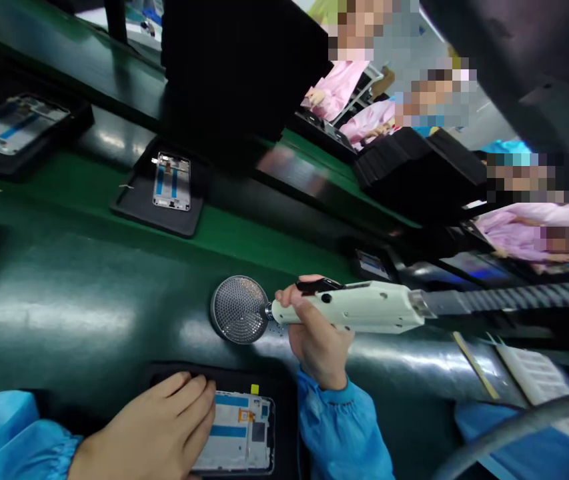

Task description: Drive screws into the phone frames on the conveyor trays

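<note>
My right hand (317,337) is wrapped round a white electric screwdriver (364,305) with a grey ribbed sleeve at its rear. The tool lies nearly level, its tip at the right rim of a round metal dish (240,310) with a fine grid of holes. Below, a phone frame (259,433) with blue strips and a yellow tab lies on a black tray (287,413). Over the frame's left part rests my left hand (149,427), palm down, fingers stretched side by side. It covers that part of the frame, and its thumb is mostly hidden.
More phone frames sit on black trays (157,220) along the green bench (89,280). A dark panel (234,60) rises behind. Black stacked trays (414,167) stand back right, near several people in pink sleeves. A grey hose (524,427) curves at lower right, near a white ribbed tray (539,373).
</note>
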Tool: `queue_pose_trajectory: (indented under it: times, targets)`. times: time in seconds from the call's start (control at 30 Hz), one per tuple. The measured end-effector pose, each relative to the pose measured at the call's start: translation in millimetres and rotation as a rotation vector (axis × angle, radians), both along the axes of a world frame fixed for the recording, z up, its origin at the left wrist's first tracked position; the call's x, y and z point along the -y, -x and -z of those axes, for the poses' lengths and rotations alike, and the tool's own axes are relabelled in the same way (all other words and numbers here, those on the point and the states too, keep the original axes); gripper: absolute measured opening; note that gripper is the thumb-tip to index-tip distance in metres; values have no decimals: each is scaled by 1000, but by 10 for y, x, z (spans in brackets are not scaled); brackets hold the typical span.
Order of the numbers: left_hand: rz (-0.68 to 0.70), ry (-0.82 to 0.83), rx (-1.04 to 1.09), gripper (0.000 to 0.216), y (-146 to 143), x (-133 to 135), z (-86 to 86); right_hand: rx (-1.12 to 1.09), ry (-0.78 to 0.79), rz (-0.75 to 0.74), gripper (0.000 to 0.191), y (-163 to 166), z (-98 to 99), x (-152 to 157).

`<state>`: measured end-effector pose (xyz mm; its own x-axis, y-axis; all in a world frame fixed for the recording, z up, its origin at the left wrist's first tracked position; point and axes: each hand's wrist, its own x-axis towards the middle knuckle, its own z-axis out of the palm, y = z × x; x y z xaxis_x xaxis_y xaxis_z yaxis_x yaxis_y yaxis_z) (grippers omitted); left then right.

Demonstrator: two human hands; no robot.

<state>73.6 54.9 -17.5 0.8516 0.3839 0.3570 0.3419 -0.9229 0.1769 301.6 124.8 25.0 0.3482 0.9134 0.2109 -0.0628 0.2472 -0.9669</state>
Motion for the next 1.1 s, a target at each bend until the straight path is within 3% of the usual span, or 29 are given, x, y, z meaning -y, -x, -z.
queue_pose_trajectory:
  times: [0.27,0.83,0.97,1.1]
  targets:
    - [-65,23,19,52,-18,5,-2,13,18,-15,19,2,80,-8]
    - [-25,122,-32,54,-1,40,18,55,55,-41,18,52,115,-13]
    - [-18,127,-38,56,5,49,41,48,22,-14,22,21,-21,42]
    - [-8,124,-42,56,10,50,40,50,-44,22,20,11,-273,306]
